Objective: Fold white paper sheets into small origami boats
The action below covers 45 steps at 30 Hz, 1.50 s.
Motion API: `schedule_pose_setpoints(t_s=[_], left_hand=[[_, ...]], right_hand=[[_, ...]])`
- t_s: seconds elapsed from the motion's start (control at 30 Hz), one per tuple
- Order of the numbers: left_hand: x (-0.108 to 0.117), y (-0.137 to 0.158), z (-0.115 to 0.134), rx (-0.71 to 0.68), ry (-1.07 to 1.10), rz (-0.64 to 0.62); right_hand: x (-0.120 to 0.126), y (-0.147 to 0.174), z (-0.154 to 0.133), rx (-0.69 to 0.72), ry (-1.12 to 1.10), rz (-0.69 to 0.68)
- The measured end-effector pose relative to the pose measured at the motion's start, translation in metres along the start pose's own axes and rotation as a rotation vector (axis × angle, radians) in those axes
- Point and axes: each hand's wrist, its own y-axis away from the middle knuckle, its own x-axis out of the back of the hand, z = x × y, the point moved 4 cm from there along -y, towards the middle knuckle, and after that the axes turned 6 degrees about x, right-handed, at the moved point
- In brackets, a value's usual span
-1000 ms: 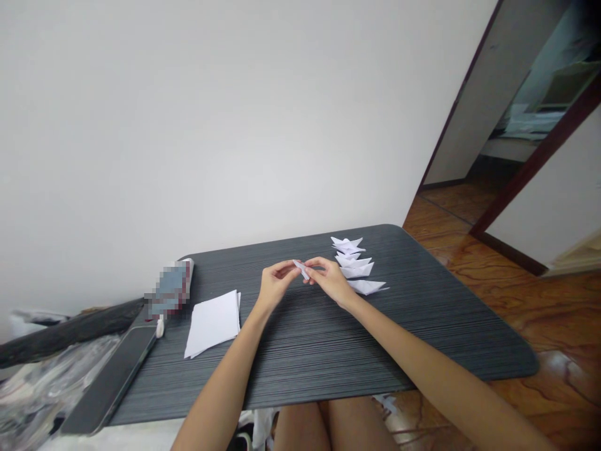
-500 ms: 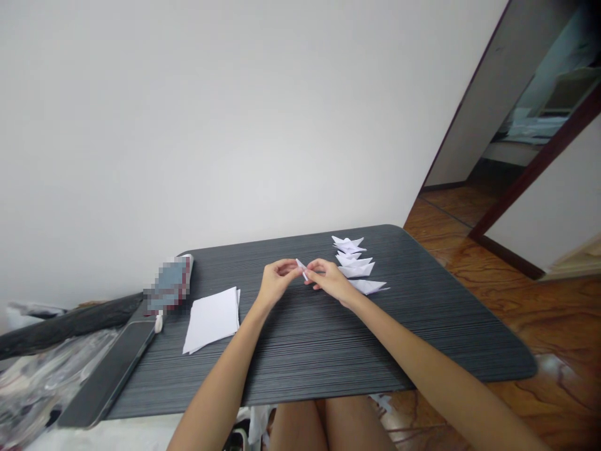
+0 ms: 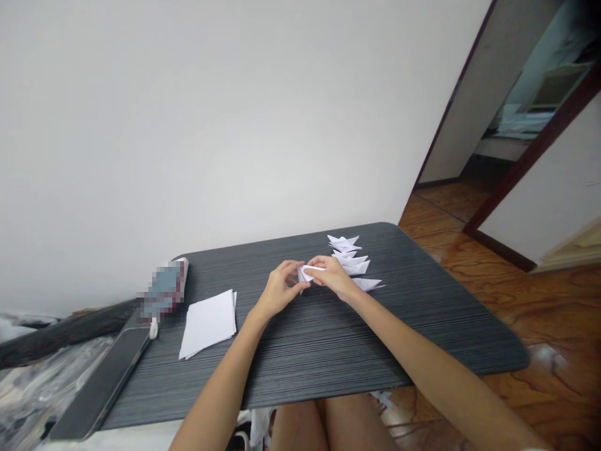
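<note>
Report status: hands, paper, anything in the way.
Left hand and right hand both gripping folded white paper. Sheet stack at left. Right hand partly hides nearest folded shape.

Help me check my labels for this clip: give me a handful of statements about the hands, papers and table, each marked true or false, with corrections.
1. The left hand and right hand both hold a small folded white paper. True.
2. Flat white sheets lie on the table, left of the left hand. True.
3. The table is bright white. False: it is dark, with fine streaks.
4. The left hand rests flat on the sheets. False: its fingers are at the folded paper.
5. Several folded paper shapes lie to the right of the left hand. True.
</note>
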Motion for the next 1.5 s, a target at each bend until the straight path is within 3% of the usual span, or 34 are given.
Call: schedule_pose_setpoints(t_s=[0.17,0.3,0.57,1.5], left_hand=[[-0.002,0.001,-0.002,0.097,0.088,0.07],[0.002,0.0,-0.006,0.221,0.24,0.034],[0.003,-0.001,-0.004,0.259,0.474,0.017],[0.002,0.0,0.004,0.303,0.626,-0.016]], right_hand=[[-0.003,0.001,-0.007,0.078,-0.024,-0.04],[-0.007,0.002,-0.014,0.15,-0.111,-0.139],[-0.005,0.001,-0.017,0.169,-0.076,-0.144],[0.004,-0.001,-0.019,0.284,0.074,-0.1]])
